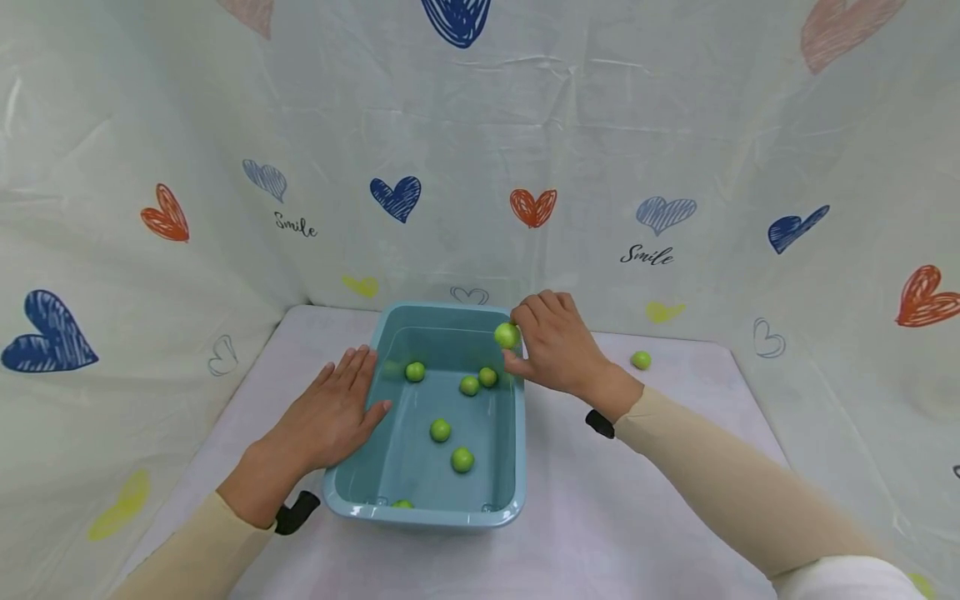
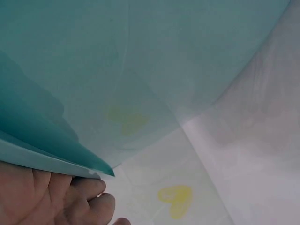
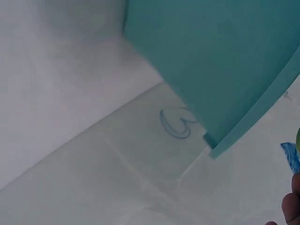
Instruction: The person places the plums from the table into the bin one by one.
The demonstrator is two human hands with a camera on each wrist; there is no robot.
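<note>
A light blue plastic basin (image 1: pixel 420 517) stands on the table, with several small round green fruits, such as one fruit (image 1: pixel 462 459), spread over its floor. My left hand (image 1: pixel 327 414) rests on the basin's left rim with its fingers extended; the left wrist view shows fingers (image 2: pixel 89 201) just under that rim. Over the right rim, near the far corner, my right hand (image 1: pixel 557 346) pinches a green fruit (image 1: pixel 507 336) between thumb and fingers. In the right wrist view only a sliver of this fruit and some fingertips (image 3: pixel 291 204) appear at the right edge.
Another green fruit (image 1: pixel 641 360) lies on the table to the right, beyond my right wrist. The white-covered table (image 1: pixel 600 517) meets a white sheet (image 1: pixel 585 150) printed with hearts at the back and sides.
</note>
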